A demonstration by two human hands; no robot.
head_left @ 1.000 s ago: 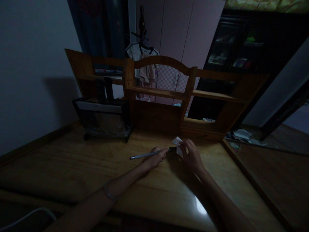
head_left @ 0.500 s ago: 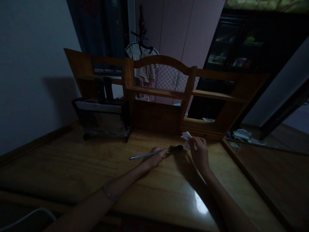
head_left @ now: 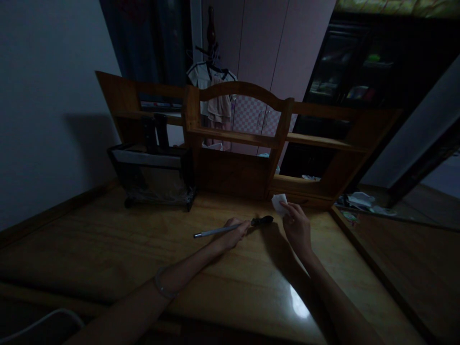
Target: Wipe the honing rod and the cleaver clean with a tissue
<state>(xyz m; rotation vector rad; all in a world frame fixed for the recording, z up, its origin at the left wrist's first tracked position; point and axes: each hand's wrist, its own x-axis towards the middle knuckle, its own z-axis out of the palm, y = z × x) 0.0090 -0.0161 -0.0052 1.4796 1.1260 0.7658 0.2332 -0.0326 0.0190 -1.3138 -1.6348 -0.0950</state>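
My left hand (head_left: 233, 231) is closed around a thin brush (head_left: 215, 231) with a pale handle, held level just above the wooden desk (head_left: 143, 254). The brush's dark tip (head_left: 265, 220) points right. To the right of that tip, my right hand (head_left: 297, 226) pinches a small white tissue (head_left: 279, 201). The tissue is a little apart from the tip. A thin bracelet circles my left wrist.
A wooden shelf unit (head_left: 237, 139) stands along the back of the desk. A dark wire rack (head_left: 151, 172) sits at its left. Small papers (head_left: 359, 200) lie beyond the desk's right edge. The room is dim; a light reflection shows on the desk near me.
My right hand has drawn the tissue off the brush tip, up and to the right. The dark tip is now uncovered. My left hand and the brush have stayed in place.
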